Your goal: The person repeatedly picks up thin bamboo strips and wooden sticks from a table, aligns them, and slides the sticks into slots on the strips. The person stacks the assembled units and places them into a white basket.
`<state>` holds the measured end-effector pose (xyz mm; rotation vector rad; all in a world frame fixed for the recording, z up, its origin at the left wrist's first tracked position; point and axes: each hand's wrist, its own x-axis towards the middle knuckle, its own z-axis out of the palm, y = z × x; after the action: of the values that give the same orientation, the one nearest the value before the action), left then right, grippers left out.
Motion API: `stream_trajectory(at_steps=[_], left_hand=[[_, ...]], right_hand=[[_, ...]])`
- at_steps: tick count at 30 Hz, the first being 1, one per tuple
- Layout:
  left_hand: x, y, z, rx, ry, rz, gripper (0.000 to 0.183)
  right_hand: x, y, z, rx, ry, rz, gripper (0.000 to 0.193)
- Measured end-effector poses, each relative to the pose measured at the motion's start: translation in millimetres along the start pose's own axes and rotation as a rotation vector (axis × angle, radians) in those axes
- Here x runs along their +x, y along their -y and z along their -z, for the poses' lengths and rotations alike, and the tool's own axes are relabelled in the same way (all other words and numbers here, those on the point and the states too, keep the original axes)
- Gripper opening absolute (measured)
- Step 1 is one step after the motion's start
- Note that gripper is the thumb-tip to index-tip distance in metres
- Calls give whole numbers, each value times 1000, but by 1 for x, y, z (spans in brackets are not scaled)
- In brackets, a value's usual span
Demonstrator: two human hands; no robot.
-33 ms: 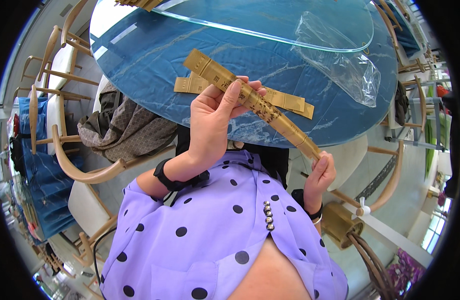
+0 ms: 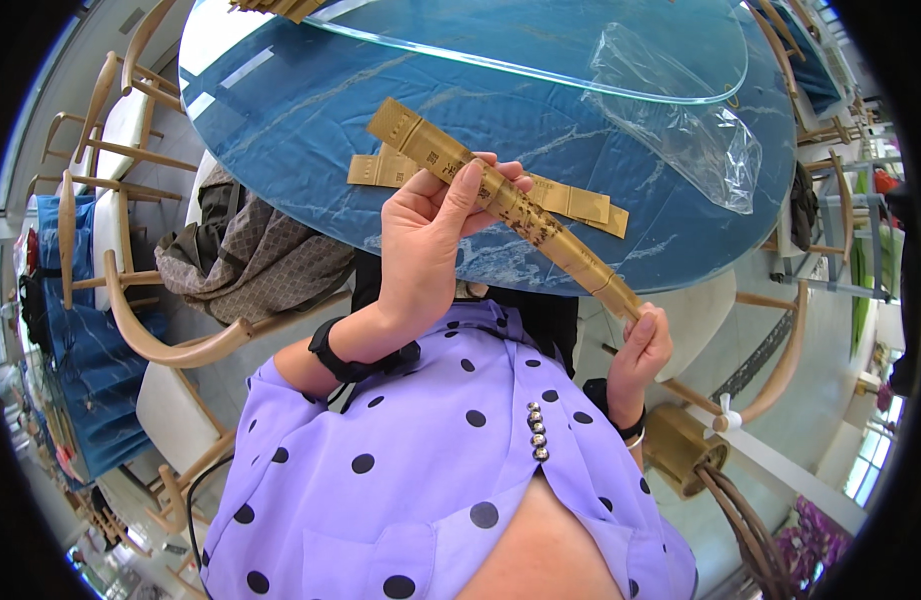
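A long, narrow gold packet (image 2: pixel 556 240) with dark printing slants across the front of me, its upper end to the left. My left hand (image 2: pixel 429 230) pinches it around the middle, thumb on top and fingers behind. At the lower right end, my right hand (image 2: pixel 643 350) grips the tip between thumb and fingers. Behind the held packet, more flat gold packets (image 2: pixel 581 205) lie overlapped on the blue marbled tabletop (image 2: pixel 311 130), partly hidden by my left hand.
A clear glass turntable (image 2: pixel 541 45) covers the table's far part. Crumpled transparent plastic wrap (image 2: pixel 696 135) lies at right, and more gold packets (image 2: pixel 276 8) at the far left. A patterned brown bag or cloth (image 2: pixel 271 245) rests on a wooden chair (image 2: pixel 171 350) at left.
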<state>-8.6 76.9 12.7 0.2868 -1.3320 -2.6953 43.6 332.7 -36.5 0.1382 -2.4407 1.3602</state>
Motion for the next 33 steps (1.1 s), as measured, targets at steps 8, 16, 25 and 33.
stream_trajectory(at_steps=[8,16,25,33], left_hand=[[-3,4,-2,44,-14,2,29],[0,-1,-2,-33,6,-40,30],[-4,3,-4,7,16,-48,29],[1,-1,-1,-14,35,-64,30]], right_hand=[[-5,3,-5,27,24,-37,32],[-2,7,-4,49,11,-23,33],[-7,1,-9,-14,25,-12,33],[-5,-1,-3,78,28,-62,34]])
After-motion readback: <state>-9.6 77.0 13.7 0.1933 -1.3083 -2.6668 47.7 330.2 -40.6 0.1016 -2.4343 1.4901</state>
